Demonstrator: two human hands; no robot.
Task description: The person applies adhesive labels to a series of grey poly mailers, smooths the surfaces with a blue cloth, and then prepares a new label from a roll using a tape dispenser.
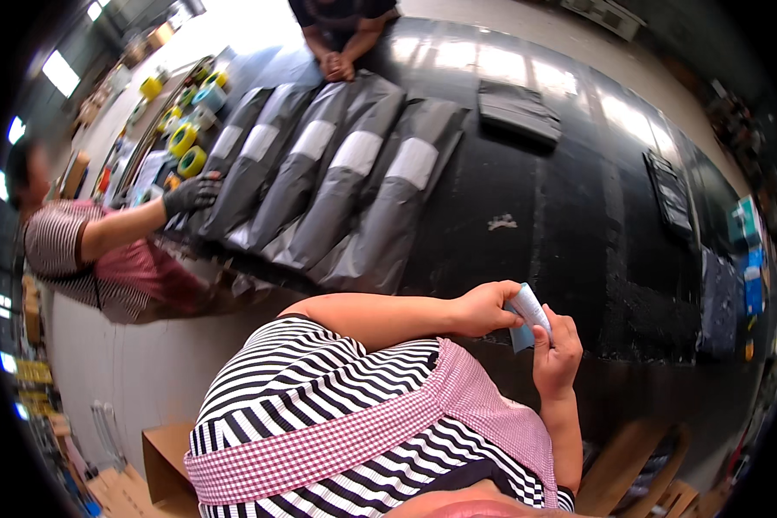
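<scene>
Just past the table's near edge, both hands are on a folded or curled strip of labels [529, 307], white and printed on one face and light blue on the other. My left hand [489, 308] pinches its left side between thumb and fingers. The right side is gripped by my right hand [559, 352], thumb against the white face. A light blue end [521, 337] hangs down between the two hands. Left of my hands, several long grey plastic mailer bags [380, 216] lie side by side on the black table [492, 250], each with a white label.
A stack of grey bags [518, 112] sits at the far side, with a dark package [668, 194] farther right. Rolls of tape [192, 161] crowd the left end. One co-worker's gloved hand [192, 193] touches the leftmost bag; another's clasped hands [337, 66] rest opposite. A cardboard box [166, 466] stands lower left.
</scene>
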